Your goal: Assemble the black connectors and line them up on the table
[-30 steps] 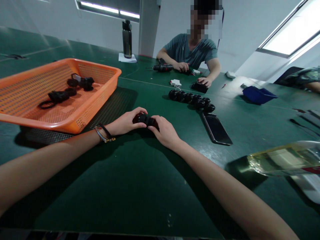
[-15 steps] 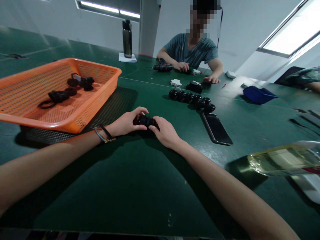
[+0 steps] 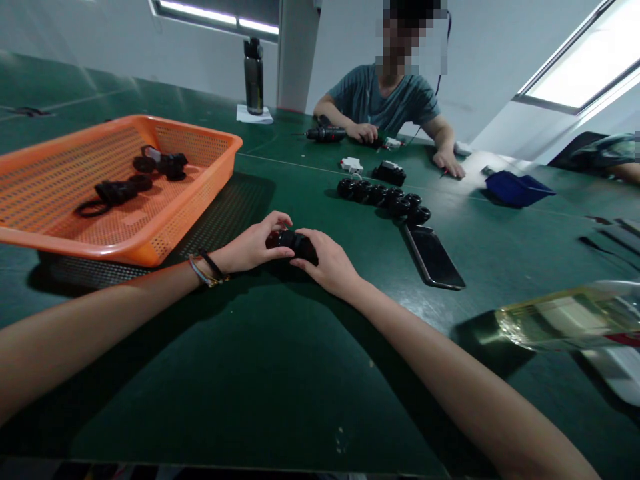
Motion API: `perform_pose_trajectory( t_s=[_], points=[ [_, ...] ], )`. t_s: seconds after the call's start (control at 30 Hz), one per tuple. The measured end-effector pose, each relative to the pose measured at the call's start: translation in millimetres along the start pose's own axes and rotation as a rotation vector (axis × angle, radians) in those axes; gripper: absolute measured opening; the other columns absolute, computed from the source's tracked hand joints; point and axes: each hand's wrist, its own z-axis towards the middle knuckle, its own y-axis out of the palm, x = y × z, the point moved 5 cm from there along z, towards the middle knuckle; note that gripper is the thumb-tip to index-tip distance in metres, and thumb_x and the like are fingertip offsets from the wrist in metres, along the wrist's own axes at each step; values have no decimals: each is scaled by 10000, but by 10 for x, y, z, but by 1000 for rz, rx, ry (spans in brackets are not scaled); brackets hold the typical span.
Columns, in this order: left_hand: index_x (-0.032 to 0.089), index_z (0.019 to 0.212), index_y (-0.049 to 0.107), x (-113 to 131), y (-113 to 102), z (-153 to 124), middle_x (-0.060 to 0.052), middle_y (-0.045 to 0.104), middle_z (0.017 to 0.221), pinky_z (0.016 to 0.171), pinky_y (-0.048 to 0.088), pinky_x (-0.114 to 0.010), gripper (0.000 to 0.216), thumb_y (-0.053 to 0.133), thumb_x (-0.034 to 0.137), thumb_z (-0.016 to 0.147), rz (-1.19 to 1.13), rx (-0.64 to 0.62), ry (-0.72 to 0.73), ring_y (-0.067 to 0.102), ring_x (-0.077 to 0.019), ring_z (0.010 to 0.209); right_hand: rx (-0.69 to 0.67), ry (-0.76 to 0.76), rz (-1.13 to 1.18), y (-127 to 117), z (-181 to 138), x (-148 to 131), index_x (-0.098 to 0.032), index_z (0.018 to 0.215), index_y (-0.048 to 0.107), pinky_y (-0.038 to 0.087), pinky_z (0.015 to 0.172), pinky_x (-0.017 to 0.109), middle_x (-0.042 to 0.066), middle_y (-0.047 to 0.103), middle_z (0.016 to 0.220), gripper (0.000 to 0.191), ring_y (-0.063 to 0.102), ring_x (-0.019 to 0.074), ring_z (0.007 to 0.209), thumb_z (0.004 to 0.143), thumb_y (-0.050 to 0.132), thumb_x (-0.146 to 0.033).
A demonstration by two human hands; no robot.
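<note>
A small black cylindrical part lies between both my hands on the green table. My left hand grips its left end with thumb and fingers closed round it. My right hand wraps the right end, fingers curled over it. A row of similar black round parts lies further away on the table. More black parts lie in the orange basket at my left.
A dark phone lies to the right of my hands. A clear bottle lies at the right edge. Across the table a person in a teal shirt works with a power tool. A blue tray and dark flask stand farther back.
My hands stay on the black part with slight finger shifts. The person opposite has moved one hand rightward, away from a small black box.
</note>
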Motion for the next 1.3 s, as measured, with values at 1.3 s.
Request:
perform_pose_trajectory(
  t_s=[1.3],
  points=[
    [130, 976, 469, 218, 83, -93, -65, 506, 920, 754, 427, -312, 649, 270, 709, 759, 152, 116, 139, 492, -179, 797, 58, 210, 319, -89, -66, -54, -151, 987, 494, 430, 664, 300, 70, 611, 866, 244, 558, 174, 754, 829, 440, -328]
  ],
)
